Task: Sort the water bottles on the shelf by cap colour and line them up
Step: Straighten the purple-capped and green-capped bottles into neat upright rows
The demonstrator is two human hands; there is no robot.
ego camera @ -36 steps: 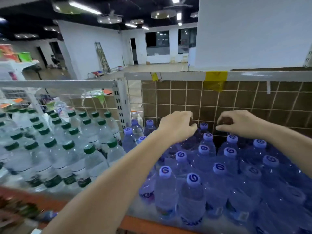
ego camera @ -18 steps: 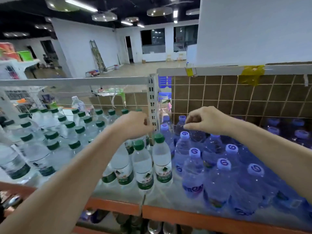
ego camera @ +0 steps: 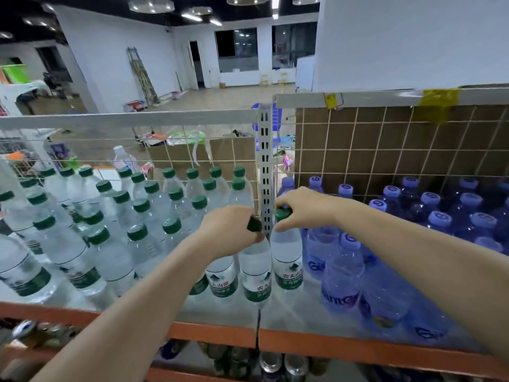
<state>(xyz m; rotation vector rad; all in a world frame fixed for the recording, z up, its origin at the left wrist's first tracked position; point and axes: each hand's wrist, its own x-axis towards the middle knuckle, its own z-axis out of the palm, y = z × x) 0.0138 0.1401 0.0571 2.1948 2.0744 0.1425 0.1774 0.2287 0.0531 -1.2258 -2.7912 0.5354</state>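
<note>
While the shelf (ego camera: 316, 344) had slid rightward in view since a moment earlier, left hand (ego camera: 230, 232) gripped one green-capped bottle (ego camera: 254, 267) by its neck; right hand (ego camera: 304, 206) now pinched another green-capped bottle's cap (ego camera: 282, 213), both beside the slotted upright (ego camera: 265, 166).

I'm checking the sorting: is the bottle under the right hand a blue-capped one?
No, the right hand grips the green cap of a clear green-labelled bottle, standing just left of the blue bottles.
</note>
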